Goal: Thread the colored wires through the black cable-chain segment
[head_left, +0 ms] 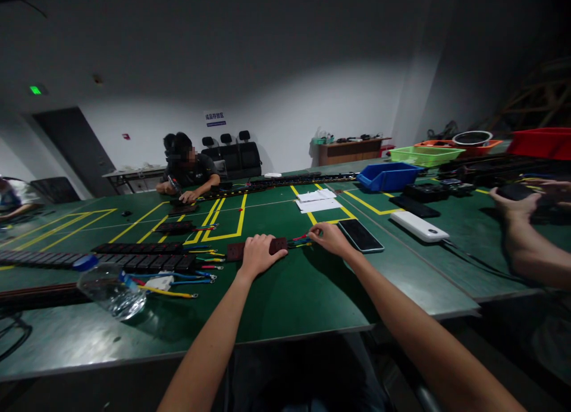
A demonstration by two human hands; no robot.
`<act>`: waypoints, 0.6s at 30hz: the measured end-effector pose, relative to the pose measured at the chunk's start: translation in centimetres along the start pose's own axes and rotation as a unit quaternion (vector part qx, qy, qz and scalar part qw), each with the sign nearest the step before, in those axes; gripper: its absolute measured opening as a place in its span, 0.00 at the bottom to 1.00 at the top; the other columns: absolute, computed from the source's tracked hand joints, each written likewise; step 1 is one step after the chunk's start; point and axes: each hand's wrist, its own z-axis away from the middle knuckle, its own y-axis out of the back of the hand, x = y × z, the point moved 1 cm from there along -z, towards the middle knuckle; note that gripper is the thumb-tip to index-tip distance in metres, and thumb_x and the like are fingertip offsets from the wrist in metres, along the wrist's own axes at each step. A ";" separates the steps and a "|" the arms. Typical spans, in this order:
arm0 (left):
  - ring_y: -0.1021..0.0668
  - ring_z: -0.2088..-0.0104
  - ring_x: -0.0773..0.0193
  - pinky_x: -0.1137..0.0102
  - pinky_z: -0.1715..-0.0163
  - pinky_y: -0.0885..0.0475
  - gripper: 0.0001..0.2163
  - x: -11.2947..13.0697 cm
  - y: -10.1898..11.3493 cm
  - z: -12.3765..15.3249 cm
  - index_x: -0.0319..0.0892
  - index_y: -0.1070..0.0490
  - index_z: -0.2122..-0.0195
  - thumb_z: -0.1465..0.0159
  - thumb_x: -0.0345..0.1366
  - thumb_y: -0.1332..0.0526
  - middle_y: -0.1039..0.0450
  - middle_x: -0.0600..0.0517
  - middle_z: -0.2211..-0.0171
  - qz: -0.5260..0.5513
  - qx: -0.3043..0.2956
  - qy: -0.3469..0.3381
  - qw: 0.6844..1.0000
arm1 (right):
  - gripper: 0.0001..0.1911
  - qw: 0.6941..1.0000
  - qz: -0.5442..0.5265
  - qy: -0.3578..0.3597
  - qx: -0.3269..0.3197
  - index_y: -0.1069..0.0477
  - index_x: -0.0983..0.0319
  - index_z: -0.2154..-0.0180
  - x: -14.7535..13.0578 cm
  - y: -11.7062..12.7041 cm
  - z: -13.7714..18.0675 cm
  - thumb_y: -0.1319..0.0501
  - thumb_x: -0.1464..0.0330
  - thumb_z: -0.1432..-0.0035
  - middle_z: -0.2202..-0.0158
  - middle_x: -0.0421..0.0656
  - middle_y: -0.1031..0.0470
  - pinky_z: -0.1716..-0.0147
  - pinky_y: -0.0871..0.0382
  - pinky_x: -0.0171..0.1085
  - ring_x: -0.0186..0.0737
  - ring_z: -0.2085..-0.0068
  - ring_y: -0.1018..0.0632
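A flat dark reddish-brown block (280, 244) with small holes lies on the green table. My left hand (259, 254) is over its middle, gripping it with the fingers bent over the far side and the thumb toward its right end. Coloured wires (300, 241), red, blue and green-yellow, come out of that right end. Their tips are pinched by my right hand (331, 238), whose thumb and fingertips are closed together. A dark-screened phone (360, 235) lies just right of my right hand.
Left are rows of black blocks with wires (147, 262) and a tilted water bottle (113, 290). White papers (316, 201), a blue bin (388, 176) and a white power bank (419, 227) lie beyond and right. A co-worker (190, 168) sits opposite; another person's hands (520, 204) work at right.
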 end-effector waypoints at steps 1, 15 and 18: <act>0.25 0.56 0.50 0.59 0.56 0.37 0.30 0.0 0.0 0.0 0.44 0.26 0.53 0.34 0.65 0.49 0.23 0.44 0.57 -0.001 0.002 -0.002 1.000 | 0.09 1.000 0.003 0.001 -0.001 0.20 0.60 0.62 0.3 -0.3 0.0 0.37 0.64 0.39 0.65 0.44 0.20 0.64 0.36 0.34 0.40 0.64 0.23; 0.24 0.55 0.49 0.58 0.55 0.37 0.29 0.1 0.0 0.1 0.45 0.26 0.53 0.35 0.65 0.48 0.23 0.44 0.57 -0.009 0.003 0.002 1.000 | 0.04 0.998 0.046 0.039 -0.010 0.24 0.59 0.61 -0.1 -0.6 0.2 0.38 0.70 0.37 0.60 0.43 0.24 0.63 0.37 0.34 0.38 0.61 0.24; 0.25 0.56 0.50 0.59 0.56 0.37 0.29 0.0 0.0 0.0 0.45 0.26 0.53 0.34 0.65 0.48 0.23 0.44 0.57 -0.009 0.001 0.001 1.000 | 0.06 0.998 0.056 0.011 -0.018 0.22 0.58 0.60 0.4 -0.3 0.2 0.37 0.66 0.36 0.61 0.44 0.23 0.63 0.38 0.34 0.40 0.60 0.24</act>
